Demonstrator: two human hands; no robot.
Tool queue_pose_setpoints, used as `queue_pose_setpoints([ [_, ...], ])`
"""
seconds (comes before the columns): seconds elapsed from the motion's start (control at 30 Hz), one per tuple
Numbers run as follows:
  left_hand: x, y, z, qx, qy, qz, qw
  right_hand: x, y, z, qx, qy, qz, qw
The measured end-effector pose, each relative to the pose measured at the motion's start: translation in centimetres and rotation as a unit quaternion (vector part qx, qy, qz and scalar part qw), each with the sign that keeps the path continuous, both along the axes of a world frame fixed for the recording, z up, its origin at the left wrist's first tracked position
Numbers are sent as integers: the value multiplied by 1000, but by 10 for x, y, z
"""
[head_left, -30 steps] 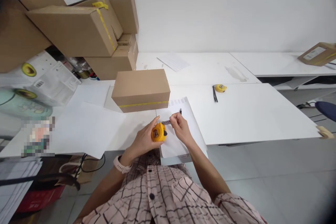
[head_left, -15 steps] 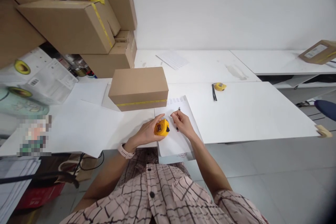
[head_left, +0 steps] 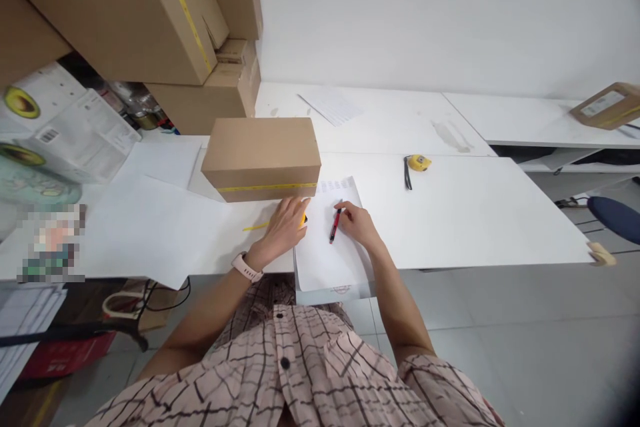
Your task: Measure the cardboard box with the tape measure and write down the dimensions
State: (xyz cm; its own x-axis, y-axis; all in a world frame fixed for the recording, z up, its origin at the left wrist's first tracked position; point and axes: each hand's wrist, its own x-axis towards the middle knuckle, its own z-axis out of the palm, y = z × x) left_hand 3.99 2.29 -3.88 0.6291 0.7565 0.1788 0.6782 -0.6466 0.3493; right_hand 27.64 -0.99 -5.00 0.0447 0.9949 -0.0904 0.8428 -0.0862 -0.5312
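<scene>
My left hand (head_left: 286, 227) lies palm down over a yellow tape measure (head_left: 303, 220), mostly hidden under the fingers, just in front of a closed cardboard box (head_left: 267, 160). A short strip of yellow blade (head_left: 255, 227) sticks out to the left of the hand. My right hand (head_left: 356, 221) has its fingertips closed on a red and black pen (head_left: 336, 225). Beneath the pen is a white sheet of paper (head_left: 325, 267) lying on a pad at the table's front edge.
A second yellow tape measure (head_left: 419, 163) with a black strap sits right of centre. Stacked cartons (head_left: 200, 103) and an avocado-printed box (head_left: 75, 127) fill the left. Loose papers (head_left: 150, 227) lie on the left tabletop. Far right is another carton (head_left: 607, 107).
My left hand has gone from holding the tape measure up to lying over it near the box. My right hand has taken hold of the pen. The view has shifted slightly.
</scene>
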Motion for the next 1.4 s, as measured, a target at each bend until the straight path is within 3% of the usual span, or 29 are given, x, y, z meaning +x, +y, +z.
queue_pose_setpoints([
  [0.1, 20, -11, -11, 9, -28, -59, 998, 14, 3, 1, 20, 1, 29, 999],
  [0.2, 38, -20, -21, -20, -26, -94, 995, 16, 7, 6, 41, -109, 94, 989],
  [0.3, 48, -26, -25, -55, -19, -90, 994, 7, 12, 14, 34, -258, 171, 950],
  [0.4, 51, -30, -24, -87, -20, -83, 993, -2, 17, 20, 21, -346, 250, 904],
  [0.57, 47, -33, -20, -135, -50, -70, 987, -6, 23, 20, 44, -357, 330, 873],
  [0.7, 42, -33, -21, -182, -67, -54, 980, 13, 30, 17, 64, -322, 340, 881],
  [0.83, 37, -35, -20, -233, -86, -20, 969, 50, 34, 13, 114, -262, 252, 925],
  [0.93, 40, -34, -22, -229, -87, -18, 969, 63, 35, 11, 188, -163, 86, 965],
  [1.0, 48, -29, -24, -208, -58, -40, 976, 54, 37, 11, 232, -27, -25, 972],
  [1.07, 60, -21, -27, -184, -18, -59, 981, 36, 42, 10, 237, 134, -97, 957],
  [1.17, 79, -6, -31, -148, 14, -62, 987, 8, 52, 5, 198, 312, -124, 921],
  [1.27, 92, 4, -35, -115, 24, -52, 992, -5, 65, -10, 179, 374, -128, 901],
  [1.4, 95, 5, -47, -63, -1, -36, 997, -2, 77, -32, 154, 388, -156, 895],
])
